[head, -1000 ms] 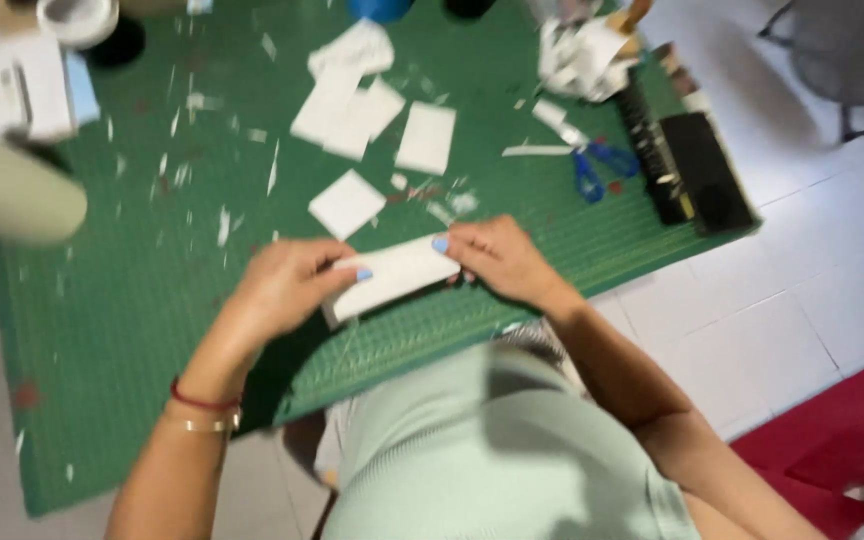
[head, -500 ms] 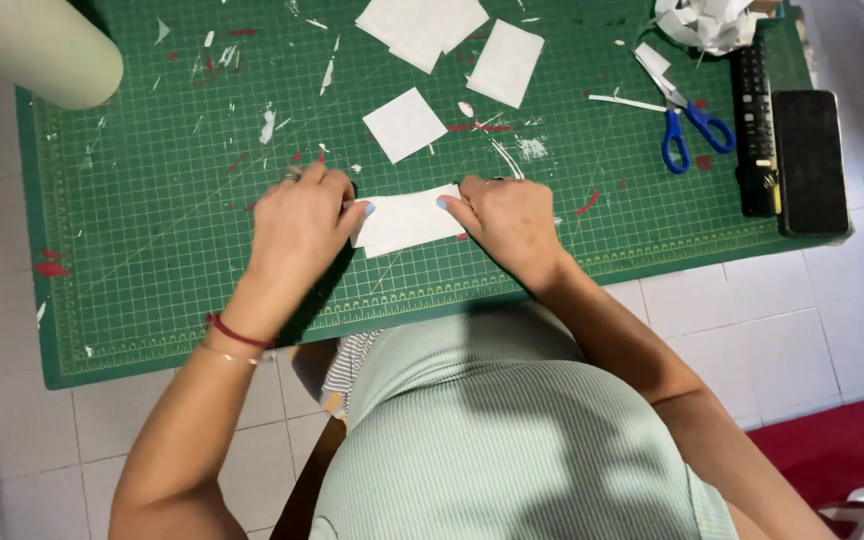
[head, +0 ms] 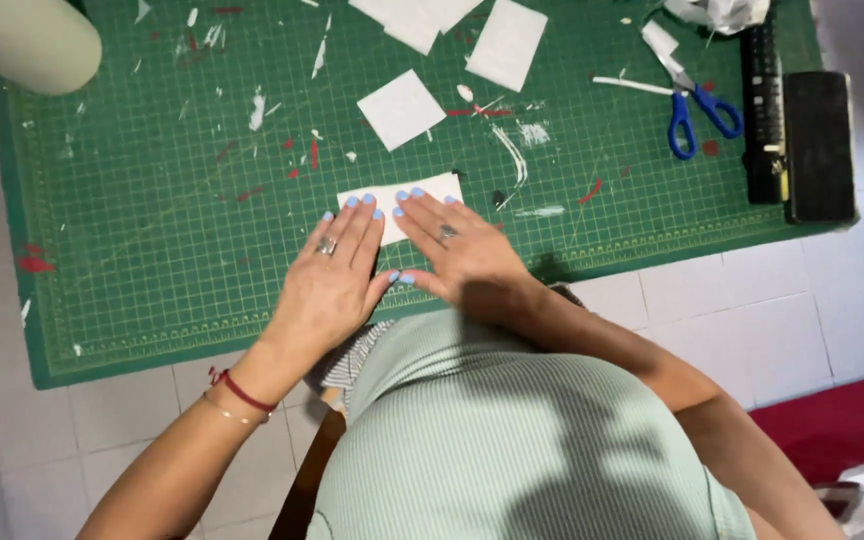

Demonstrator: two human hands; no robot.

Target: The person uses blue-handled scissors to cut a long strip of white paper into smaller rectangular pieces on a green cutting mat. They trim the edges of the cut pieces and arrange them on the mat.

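Observation:
A white folded paper piece (head: 422,190) lies on the green grid cutting mat (head: 152,220). My left hand (head: 330,275) lies flat on the mat with its fingertips pressing the paper's left part. Beside it, my right hand (head: 457,250) is spread flat, fingertips on the paper's middle and right part. Both hands have their fingers extended and side by side, thumbs nearly touching. Most of the paper's near edge is hidden under the fingers.
More white paper squares (head: 400,108) (head: 505,42) lie further up the mat among paper scraps. Blue-handled scissors (head: 697,105) rest at the right, next to a black ruler-like tool (head: 762,110) and a black block (head: 818,145). A cream roll (head: 22,40) sits top left. White tiles surround the mat.
Both hands went from pinching the paper's ends to lying flat on top of it. The view shifted, so the mat sits higher in the frame.

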